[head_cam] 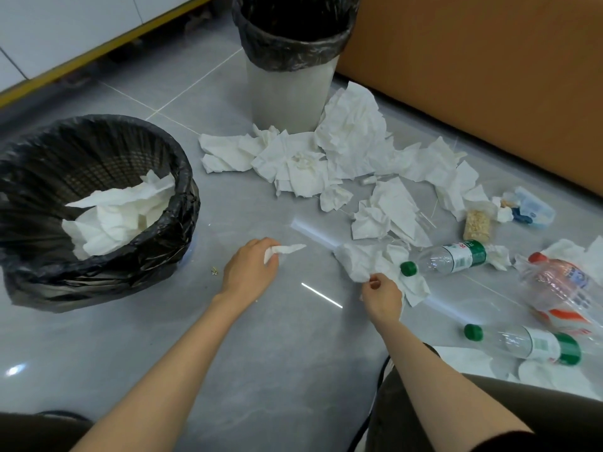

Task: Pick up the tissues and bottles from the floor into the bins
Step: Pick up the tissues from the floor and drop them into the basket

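Note:
My left hand [251, 267] grips a small crumpled tissue [287, 249] just above the floor, right of the black mesh bin [182, 203]. That bin has a black liner and holds several white tissues [114, 213]. My right hand [383, 293] pinches the edge of a larger tissue [362, 261] lying on the floor beside a clear green-capped bottle [450, 257]. A second green-capped bottle [522, 342] lies near my right knee. A crushed red-capped bottle [561, 288] lies at the right. Many loose tissues [326, 154] spread around a tall grey bin [290, 89] with a black liner.
An orange-brown wall panel [473, 76] borders the floor at the right. A small packet [477, 226] and a blue-and-clear wrapper [530, 210] lie among the tissues. A white cabinet with a yellow base strip [98, 50] runs along the back left. Grey tiled floor [261, 353] lies between my arms.

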